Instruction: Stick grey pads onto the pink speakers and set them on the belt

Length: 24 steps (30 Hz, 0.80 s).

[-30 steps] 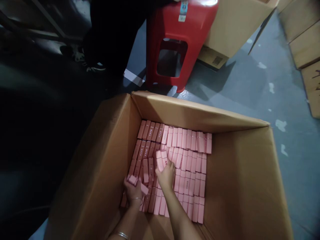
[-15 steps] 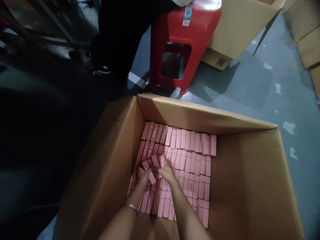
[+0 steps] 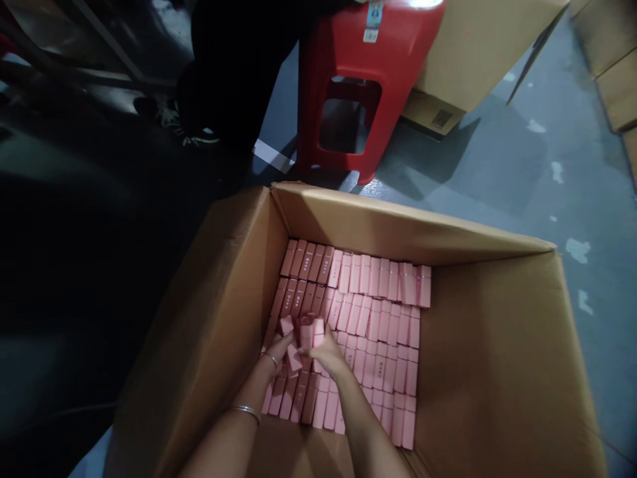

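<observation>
Cardboard walls enclose an open box [image 3: 490,352] at 6 o'clock in the view, where slim pink cases [image 3: 374,320] lie side by side in 4 rows. Darker, brownish cases [image 3: 300,299] fill the box's 9 o'clock side; paler ones run toward 3 o'clock. Both bare hands are inside the box, close together over the rows' 9 o'clock half. The person's left hand [image 3: 279,348] has its grip clamped on a tilted pink case [image 3: 294,360], whose lower end points to 5 o'clock. That arm wears a thin bracelet [image 3: 271,359] and a silver bangle [image 3: 245,412]. The right hand [image 3: 327,353] has its grip clamped on a pale pink case [image 3: 318,340]; a duskier case [image 3: 306,336] is just beside it, between the hands, and whether the fingers bear it too cannot be told. A red stool [image 3: 343,53] stands near 12 o'clock, a co-worker's dark trouser leg [image 3: 233,73] is at 11, and another carton [image 3: 478,46] sits between 1 and 2, on the grey-blue floor [image 3: 527,172].
</observation>
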Tool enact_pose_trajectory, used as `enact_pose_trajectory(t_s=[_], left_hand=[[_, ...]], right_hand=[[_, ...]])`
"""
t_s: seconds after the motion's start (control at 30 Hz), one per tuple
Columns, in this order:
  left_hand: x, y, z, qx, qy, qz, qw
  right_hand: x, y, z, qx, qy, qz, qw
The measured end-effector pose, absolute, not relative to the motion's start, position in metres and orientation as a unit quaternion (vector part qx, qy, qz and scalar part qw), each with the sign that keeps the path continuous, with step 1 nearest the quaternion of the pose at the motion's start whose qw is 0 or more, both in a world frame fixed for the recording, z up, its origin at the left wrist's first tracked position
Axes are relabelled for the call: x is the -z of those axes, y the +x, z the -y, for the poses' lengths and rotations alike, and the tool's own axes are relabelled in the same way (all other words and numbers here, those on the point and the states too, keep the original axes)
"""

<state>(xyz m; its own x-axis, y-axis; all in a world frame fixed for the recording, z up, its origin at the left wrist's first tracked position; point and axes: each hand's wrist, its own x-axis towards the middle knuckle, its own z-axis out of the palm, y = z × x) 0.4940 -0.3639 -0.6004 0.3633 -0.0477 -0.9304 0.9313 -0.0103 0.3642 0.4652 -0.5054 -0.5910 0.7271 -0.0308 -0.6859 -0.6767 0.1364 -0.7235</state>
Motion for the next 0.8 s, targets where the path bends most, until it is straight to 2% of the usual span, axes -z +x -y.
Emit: enact_pose_trajectory(t_s=[0.2,0.4,0.6,0.8], left_hand=[[0.594,0.485,0.361,0.445,0.526,-0.360,0.629],[0.571,0.494,0.373,0.433,0.537,-0.313,0.653],[0.511,0.535,0.410,0.400,0.589,-0.209,0.671],[0.401,0.552,0.457,0.329,0.698,-0.104,0.628]], right_hand=[[0.596,0.459,0.507,-0.283,-0.563,-0.269,0.728],[0.574,0.462,0.518,-0.261,-0.535,-0.285,0.751],[0.511,0.496,0.548,-0.195,-0.523,-0.264,0.787],[0.404,0.504,0.586,-0.126,-0.527,-0.272,0.795]])
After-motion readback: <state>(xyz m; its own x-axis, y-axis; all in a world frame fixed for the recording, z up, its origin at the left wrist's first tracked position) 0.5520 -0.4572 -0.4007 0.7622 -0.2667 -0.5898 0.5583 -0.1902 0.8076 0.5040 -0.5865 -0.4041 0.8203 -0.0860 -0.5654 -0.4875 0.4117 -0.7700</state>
